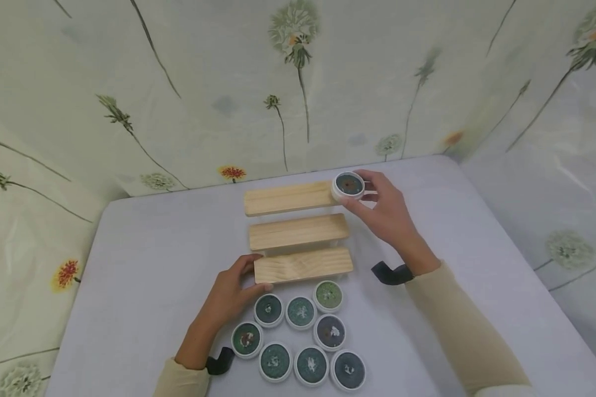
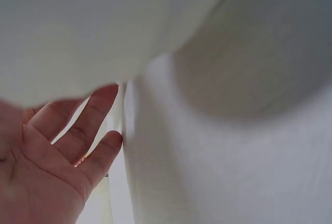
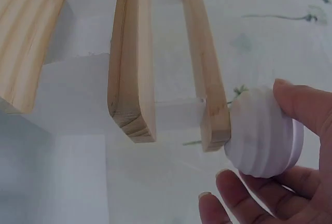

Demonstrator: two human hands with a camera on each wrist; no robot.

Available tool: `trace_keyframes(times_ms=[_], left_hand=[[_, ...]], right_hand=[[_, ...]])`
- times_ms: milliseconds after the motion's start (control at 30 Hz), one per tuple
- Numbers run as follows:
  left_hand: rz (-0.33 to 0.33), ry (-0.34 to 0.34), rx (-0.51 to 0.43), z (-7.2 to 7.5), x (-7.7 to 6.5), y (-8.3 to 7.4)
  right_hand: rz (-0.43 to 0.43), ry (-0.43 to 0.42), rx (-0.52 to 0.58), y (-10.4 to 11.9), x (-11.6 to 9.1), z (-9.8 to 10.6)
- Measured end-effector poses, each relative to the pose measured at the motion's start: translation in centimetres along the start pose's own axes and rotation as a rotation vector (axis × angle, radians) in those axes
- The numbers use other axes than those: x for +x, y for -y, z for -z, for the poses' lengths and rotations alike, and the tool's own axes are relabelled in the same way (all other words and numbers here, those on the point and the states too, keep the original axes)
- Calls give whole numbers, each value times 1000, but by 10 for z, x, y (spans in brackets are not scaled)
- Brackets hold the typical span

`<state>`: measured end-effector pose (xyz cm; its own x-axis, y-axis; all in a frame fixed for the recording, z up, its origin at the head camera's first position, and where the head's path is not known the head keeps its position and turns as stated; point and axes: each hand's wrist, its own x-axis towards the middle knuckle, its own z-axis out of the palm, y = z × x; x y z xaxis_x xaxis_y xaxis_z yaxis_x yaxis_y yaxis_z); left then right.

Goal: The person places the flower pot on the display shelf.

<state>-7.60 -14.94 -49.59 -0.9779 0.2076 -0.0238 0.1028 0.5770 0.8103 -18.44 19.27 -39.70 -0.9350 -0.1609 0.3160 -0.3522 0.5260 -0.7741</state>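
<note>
My right hand (image 1: 384,207) holds a small round white pot (image 1: 349,186) with a dark green top at the right end of the rear wooden slat (image 1: 288,198). In the right wrist view, the pot's ribbed side (image 3: 262,130) lies between thumb and fingers, right at the slat's end. Three slats form a stepped stand with pale see-through supports (image 3: 78,92). My left hand (image 1: 230,289) grips the left end of the front slat (image 1: 303,266), thumb at its front edge and fingers behind. In the left wrist view, the slat is hidden behind a blurred pale shape.
Several more white pots with green or dark tops, among them a light green one (image 1: 328,295), are grouped in front of the stand. A white cloth (image 1: 149,264) covers the table. Flower-printed fabric (image 1: 203,110) hangs behind and at both sides.
</note>
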Motion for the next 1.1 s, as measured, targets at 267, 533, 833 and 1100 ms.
trace_keyframes(times_ms=[267, 533, 833, 1100], left_hand=[[2, -5, 18, 0, 0, 0], [-17, -7, 11, 0, 0, 0], [-25, -9, 12, 0, 0, 1], [23, -12, 4, -2, -2, 0]], right_hand=[[67, 74, -77, 8, 17, -12], [96, 170, -154, 20, 30, -23], [111, 208, -145, 32, 37, -42], [158, 216, -154, 42, 40, -68]])
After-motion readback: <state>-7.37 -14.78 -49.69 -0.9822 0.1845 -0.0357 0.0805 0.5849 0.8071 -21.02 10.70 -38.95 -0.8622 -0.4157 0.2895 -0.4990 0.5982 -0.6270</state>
